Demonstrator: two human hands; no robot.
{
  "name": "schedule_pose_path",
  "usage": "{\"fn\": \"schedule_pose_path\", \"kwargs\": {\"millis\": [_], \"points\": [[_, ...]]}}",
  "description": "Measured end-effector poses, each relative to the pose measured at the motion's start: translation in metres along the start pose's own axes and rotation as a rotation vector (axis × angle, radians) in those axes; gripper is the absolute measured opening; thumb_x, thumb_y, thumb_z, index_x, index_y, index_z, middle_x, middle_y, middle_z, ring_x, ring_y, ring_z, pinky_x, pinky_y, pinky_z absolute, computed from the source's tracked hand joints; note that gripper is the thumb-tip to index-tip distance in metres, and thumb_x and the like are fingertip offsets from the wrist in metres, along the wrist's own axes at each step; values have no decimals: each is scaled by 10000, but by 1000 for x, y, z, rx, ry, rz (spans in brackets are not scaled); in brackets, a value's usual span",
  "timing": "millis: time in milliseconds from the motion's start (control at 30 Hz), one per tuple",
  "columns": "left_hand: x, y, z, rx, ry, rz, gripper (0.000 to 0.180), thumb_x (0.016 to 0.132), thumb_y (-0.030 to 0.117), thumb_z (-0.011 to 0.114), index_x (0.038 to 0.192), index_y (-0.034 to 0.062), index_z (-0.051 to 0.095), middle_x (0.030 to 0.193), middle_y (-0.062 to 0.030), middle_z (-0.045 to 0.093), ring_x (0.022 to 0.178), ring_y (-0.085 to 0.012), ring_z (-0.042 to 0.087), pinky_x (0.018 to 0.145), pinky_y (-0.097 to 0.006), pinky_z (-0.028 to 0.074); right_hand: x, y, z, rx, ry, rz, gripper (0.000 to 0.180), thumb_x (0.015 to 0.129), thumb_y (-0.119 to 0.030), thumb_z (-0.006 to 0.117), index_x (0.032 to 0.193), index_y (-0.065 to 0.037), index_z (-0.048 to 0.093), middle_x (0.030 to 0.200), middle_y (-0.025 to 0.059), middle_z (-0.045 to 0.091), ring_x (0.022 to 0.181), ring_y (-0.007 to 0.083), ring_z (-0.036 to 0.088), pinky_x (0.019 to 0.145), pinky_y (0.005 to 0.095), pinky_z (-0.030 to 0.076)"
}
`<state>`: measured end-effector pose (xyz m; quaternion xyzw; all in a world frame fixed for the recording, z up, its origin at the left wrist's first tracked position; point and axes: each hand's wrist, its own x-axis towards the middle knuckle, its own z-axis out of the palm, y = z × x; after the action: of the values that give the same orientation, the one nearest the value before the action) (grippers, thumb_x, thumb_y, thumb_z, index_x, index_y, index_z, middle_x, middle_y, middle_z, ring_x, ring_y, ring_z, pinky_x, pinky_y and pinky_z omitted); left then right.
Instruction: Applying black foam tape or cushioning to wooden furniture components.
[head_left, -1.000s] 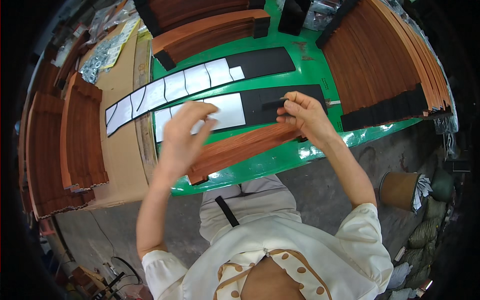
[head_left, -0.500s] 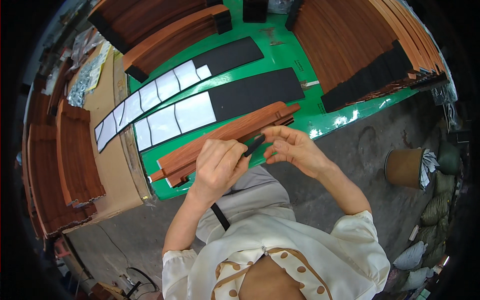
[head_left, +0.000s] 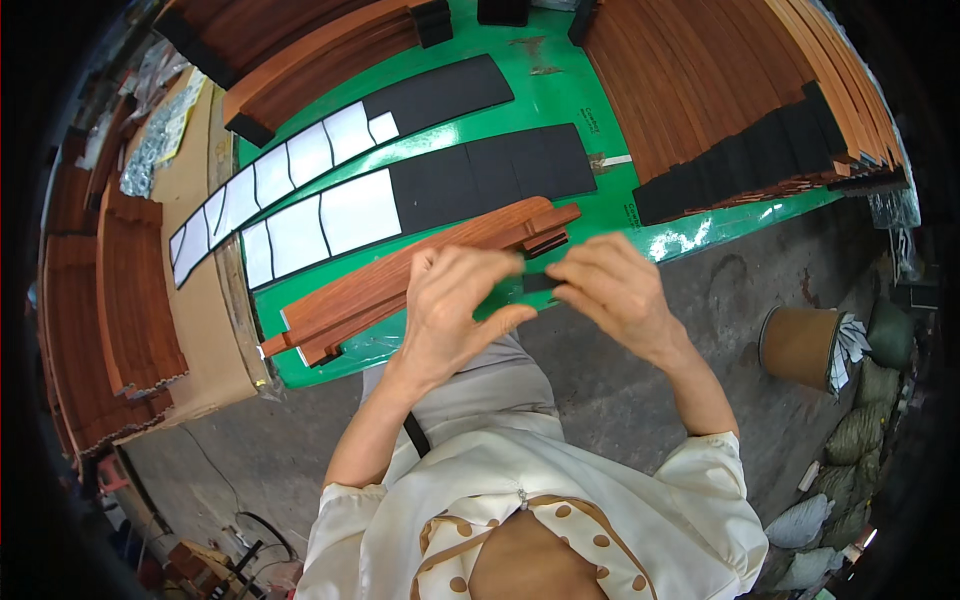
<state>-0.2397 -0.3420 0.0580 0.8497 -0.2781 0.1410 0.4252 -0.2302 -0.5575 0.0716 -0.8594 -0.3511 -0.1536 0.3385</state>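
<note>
My left hand (head_left: pixel 455 305) and my right hand (head_left: pixel 612 290) meet in front of me over the near edge of a green table (head_left: pixel 560 90). Both pinch a small black pad (head_left: pixel 538 282) between their fingertips. Just beyond the hands a few long reddish-brown wooden slats (head_left: pixel 400 280) lie side by side on the table. Behind them are two long strips of black pads (head_left: pixel 500 170), partly stripped down to white backing paper (head_left: pixel 330 215).
Big stacks of brown slats with black ends (head_left: pixel 740 110) fill the right of the table. More stacks (head_left: pixel 300 50) stand at the back and on the left (head_left: pixel 130 300), beside cardboard (head_left: pixel 200 330). A brown bin (head_left: pixel 800 345) and sacks (head_left: pixel 860 440) sit on the concrete floor at right.
My hands have drawn back from the black strip toward my body, bringing a small black pad with them. The view has tilted down and the table appears farther away.
</note>
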Motion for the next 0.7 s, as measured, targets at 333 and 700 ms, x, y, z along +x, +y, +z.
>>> {"fn": "schedule_pose_path", "kwargs": {"millis": [333,700], "points": [[20,-12,45,355,105,-235,322,673,188,773,965,92,679,935,-2,614,847,-184,535,754,-357,309,21,59,-1,-5,-62,64,241,692,-56,739,929,-63,692,884,23,622,850,206,576,723,335,487],[25,-11,54,323,164,-270,195,681,152,758,854,88,693,832,19,630,756,-164,538,723,-353,291,22,69,5,42,-111,94,222,708,-96,734,928,-76,708,875,13,626,870,206,555,734,338,478]]}}
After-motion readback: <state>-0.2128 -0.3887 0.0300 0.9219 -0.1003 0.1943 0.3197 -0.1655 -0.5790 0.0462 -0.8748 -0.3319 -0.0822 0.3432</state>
